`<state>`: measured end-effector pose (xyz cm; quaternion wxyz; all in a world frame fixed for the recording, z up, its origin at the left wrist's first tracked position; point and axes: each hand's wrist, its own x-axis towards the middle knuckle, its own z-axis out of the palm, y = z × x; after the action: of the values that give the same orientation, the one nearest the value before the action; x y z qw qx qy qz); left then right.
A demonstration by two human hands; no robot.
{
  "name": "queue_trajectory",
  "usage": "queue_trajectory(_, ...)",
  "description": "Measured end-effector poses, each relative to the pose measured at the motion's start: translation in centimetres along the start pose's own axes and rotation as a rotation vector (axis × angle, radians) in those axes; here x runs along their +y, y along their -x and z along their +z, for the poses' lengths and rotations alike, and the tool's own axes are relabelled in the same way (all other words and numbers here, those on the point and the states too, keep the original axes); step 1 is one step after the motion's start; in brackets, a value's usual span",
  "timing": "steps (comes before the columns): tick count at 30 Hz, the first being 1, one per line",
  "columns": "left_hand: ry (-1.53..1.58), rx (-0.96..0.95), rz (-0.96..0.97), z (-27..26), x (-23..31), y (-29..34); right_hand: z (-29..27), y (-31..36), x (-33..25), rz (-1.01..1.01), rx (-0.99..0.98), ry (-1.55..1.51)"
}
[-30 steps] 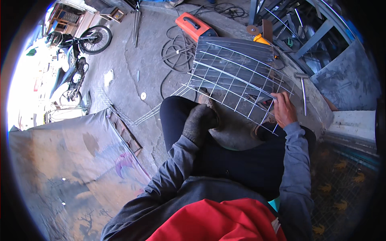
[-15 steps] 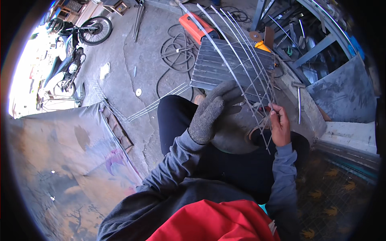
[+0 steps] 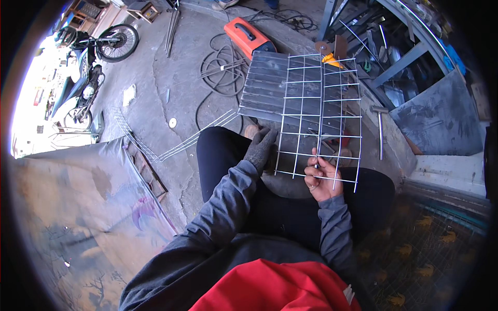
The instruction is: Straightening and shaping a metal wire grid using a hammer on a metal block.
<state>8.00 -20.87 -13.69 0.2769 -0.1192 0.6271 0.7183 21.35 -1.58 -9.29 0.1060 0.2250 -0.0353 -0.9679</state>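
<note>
A wire mesh panel of thin silvery rods stands tilted up in front of me, its open squares facing me and a doubled rod running down its middle. My right hand, bare, pinches that middle rod near the panel's lower end. Beside the panel's left edge is my left hand in a dark grey glove, fingers stretched out; whether its fingertips touch the wire I cannot tell. Behind the mesh lies a dark slatted metal platform on the floor.
An orange-red case and an angle grinder sit beyond the platform. To the right are a hammer and a metal frame. Cable coils, bent wire mesh and a motorcycle are on the left.
The mesh panel has turned from nearly edge-on to facing me. My right hand has shifted left with it. My left hand has dropped lower, away from in front of the platform.
</note>
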Motion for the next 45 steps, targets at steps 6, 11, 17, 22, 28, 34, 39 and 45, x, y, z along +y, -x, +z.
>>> queue_trajectory(6, 0.047, -0.128, -0.120, 1.0, -0.7, -0.2, -2.6, -1.4, 0.1, 0.003, 0.071, 0.131)
queue_trajectory(11, 0.191, -0.033, -0.266, 0.4, -0.6, -1.2, -3.5, -2.8, 0.0, -0.045, 0.392, 0.498)
queue_trajectory(17, 0.015, -0.009, -0.209, -0.7, -0.6, -1.3, -5.4, -2.5, -2.3, -0.295, 0.578, 0.384)
queue_trajectory(22, 0.068, -0.011, -0.266, -0.2, -0.1, -1.2, -4.9, -1.3, -4.5, -0.627, 0.380, 0.121)
queue_trajectory(28, 0.065, 0.003, -0.155, 0.4, 0.3, -1.0, -2.7, -0.2, -4.6, -0.566, -0.063, 0.118)
queue_trajectory(34, 0.133, -0.010, -0.184, -0.4, 0.5, -0.9, -0.9, -0.3, -4.9, -0.518, -0.069, 0.373)
queue_trajectory(39, 0.113, 0.066, -0.144, -0.9, 1.2, -1.7, 0.4, -0.2, -7.8, -0.394, 0.426, 1.040)
queue_trajectory(45, 0.050, 0.037, -0.138, -0.3, 0.9, -1.3, -2.0, -1.0, -7.1, -0.586, 0.633, 1.451)
